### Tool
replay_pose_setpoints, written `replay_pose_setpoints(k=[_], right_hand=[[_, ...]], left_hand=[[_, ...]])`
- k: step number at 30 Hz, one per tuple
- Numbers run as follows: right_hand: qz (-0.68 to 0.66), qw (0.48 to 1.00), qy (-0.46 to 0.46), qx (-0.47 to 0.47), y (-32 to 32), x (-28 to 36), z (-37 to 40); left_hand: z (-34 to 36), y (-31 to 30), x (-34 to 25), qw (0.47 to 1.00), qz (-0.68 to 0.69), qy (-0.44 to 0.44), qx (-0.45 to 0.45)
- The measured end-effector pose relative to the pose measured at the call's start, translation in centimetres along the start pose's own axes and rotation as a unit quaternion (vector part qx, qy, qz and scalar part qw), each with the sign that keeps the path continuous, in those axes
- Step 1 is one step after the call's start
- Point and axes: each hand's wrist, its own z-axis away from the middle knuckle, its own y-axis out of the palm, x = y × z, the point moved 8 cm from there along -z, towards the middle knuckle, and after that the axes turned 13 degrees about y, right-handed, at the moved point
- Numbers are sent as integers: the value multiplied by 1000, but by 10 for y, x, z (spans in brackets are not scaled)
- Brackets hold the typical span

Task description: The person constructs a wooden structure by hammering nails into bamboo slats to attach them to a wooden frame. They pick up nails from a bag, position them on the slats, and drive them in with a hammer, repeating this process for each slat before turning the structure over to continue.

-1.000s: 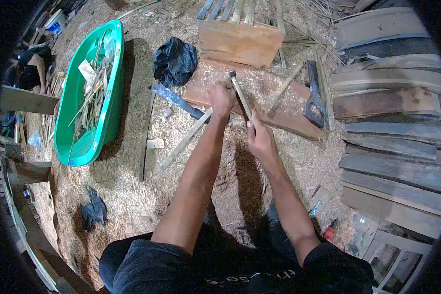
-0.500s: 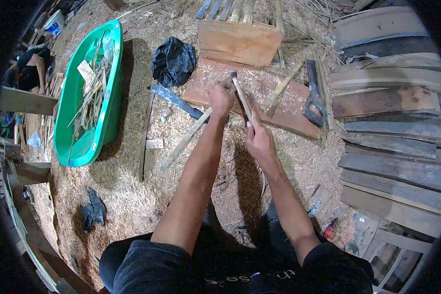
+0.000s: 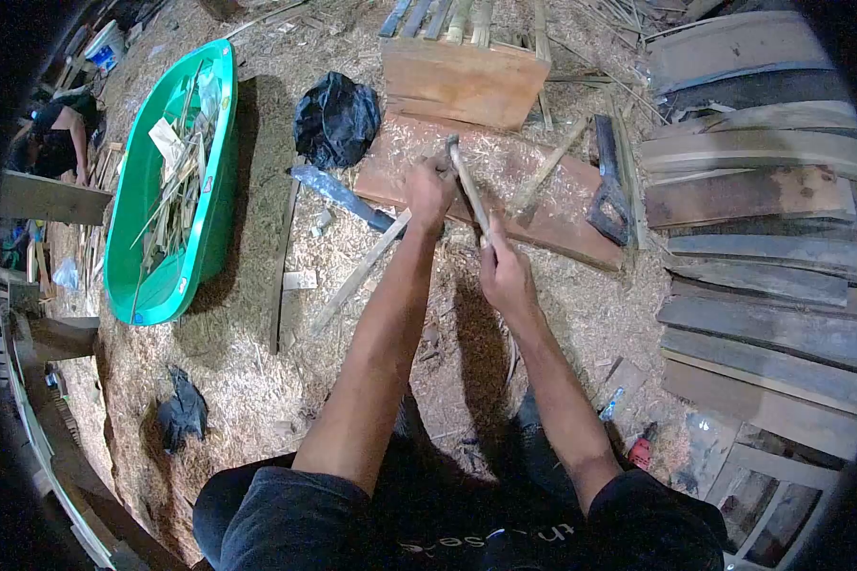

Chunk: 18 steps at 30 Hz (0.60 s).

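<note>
My right hand (image 3: pixel 507 271) is wrapped round the wooden handle of a hammer (image 3: pixel 470 186). The hammer's dark head lies just beside the fingertips of my left hand (image 3: pixel 430 190), over a reddish board (image 3: pixel 562 214) strewn with shavings. The left fingers are closed, and what they pinch is hidden. A pale wooden strip (image 3: pixel 360 276) runs up to my left wrist and disappears beneath it. Left of that wrist lies a machete (image 3: pixel 338 190) with its dark handle partly covered by my arm. On the board's right end rests a handsaw (image 3: pixel 607 186), near another wooden strip (image 3: pixel 552 164).
A wooden box (image 3: pixel 467 81) with slats on top stands beyond the board. A green tub (image 3: pixel 221 190) of wood scraps and a black plastic bag (image 3: pixel 337 119) are at left. Stacked planks (image 3: pixel 762 257) line the right. Another person (image 3: pixel 62 138) is at far left.
The hammer head has shifted slightly up and left beside my left fingers, and its handle has tilted a little. My left hand has stayed nearly in place.
</note>
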Motion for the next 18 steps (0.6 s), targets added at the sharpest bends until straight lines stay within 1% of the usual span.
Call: replay_pose_setpoints(k=[3, 4, 7, 8, 11, 12, 15, 16, 18], right_hand=[[29, 999, 33, 23, -3, -3, -2], [-27, 1000, -7, -13, -5, 1, 0], [-8, 1000, 8, 11, 2, -7, 1], [38, 999, 18, 28, 6, -11, -2], [-6, 998, -48, -36, -4, 1, 0], [-18, 999, 33, 20, -5, 0, 2], [24, 993, 87, 71, 4, -6, 2], [47, 998, 18, 25, 5, -6, -1], [-7, 1000, 3, 16, 1, -4, -5]], left_hand=[[-5, -1, -5, 1000, 10, 12, -14], [-2, -2, -4, 1000, 4, 15, -17], [1, -4, -7, 999, -10, 44, -27], [0, -4, -8, 999, -6, 42, -26], [-4, -3, -3, 999, -9, 36, -26], [-2, -2, -3, 999, -18, 29, -23], [1, -2, -3, 1000, -19, 18, -16], [-2, -2, -4, 1000, -16, 18, -17], [-7, -4, -8, 998, -27, 46, -42]])
